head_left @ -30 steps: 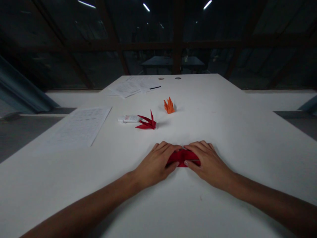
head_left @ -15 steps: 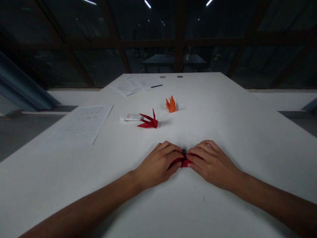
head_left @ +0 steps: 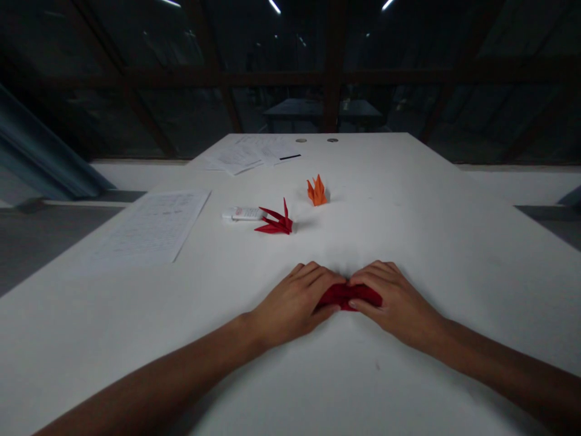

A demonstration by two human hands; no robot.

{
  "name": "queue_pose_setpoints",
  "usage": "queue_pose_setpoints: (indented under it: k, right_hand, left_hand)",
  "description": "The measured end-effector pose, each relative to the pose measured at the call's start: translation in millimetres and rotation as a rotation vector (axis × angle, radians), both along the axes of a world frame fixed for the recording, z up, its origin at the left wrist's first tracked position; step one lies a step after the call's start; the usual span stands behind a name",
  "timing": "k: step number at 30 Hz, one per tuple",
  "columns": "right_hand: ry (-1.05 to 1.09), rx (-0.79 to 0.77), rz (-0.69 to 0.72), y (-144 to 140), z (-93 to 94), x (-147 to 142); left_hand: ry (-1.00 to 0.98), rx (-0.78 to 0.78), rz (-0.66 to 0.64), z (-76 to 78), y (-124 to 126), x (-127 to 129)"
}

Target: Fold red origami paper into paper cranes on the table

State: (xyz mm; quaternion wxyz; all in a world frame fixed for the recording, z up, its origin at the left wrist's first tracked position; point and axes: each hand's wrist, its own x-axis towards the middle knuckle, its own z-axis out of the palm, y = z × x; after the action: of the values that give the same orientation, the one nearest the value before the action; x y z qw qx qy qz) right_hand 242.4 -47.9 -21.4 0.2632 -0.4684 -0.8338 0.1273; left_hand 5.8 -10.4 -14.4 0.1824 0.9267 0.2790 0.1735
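Note:
A piece of folded red paper (head_left: 347, 295) lies low on the white table, between my two hands. My left hand (head_left: 299, 300) grips its left end, thumb along the near edge and fingers bent over the far side. On the right end my right hand (head_left: 390, 298) does the same, its thumb pressed near the middle of the paper. The fingertips of both hands almost meet behind it, and the paper's ends are partly hidden under the palms. Beyond my hands stand a red origami crane (head_left: 276, 223) and an orange origami crane (head_left: 317, 191).
A small white printed packet or case (head_left: 241, 214) lies behind the red crane. Written sheets (head_left: 154, 227) cover part of the left side, and more papers (head_left: 245, 154) with a black pen (head_left: 290, 157) sit farther back. Two round inserts (head_left: 333, 140) are near the table's far edge.
My fingers have shifted on the red paper, so a wider strip of it now shows between the hands. The view has moved slightly; the cranes and papers stay put.

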Motion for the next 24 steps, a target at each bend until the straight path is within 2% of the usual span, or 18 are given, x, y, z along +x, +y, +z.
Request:
queue_pose_setpoints:
  k: [5,9,13,18,22,24]
  right_hand:
    - [-0.064,0.148,0.098,-5.3,1.1,-2.0]
    - [-0.107,0.210,0.145,-7.5,0.9,-3.5]
    - [-0.160,0.212,0.122,-7.7,1.8,-2.4]
    - [-0.250,0.195,0.178,-5.6,2.8,4.0]
    - [-0.197,0.220,0.193,-4.9,1.4,4.9]
    - [-0.135,0.179,0.178,-4.5,1.5,3.7]
  left_hand:
    - [-0.012,0.024,-0.040,0.9,-0.3,0.1]
    - [-0.008,0.040,-0.062,3.4,-0.4,-0.8]
    - [-0.030,0.044,-0.082,3.8,-0.3,-1.2]
    - [-0.063,0.053,-0.096,-0.9,1.0,-1.3]
    - [-0.069,0.082,-0.100,-2.9,1.1,-1.2]
    - [-0.072,0.076,-0.089,-1.9,1.1,-0.9]
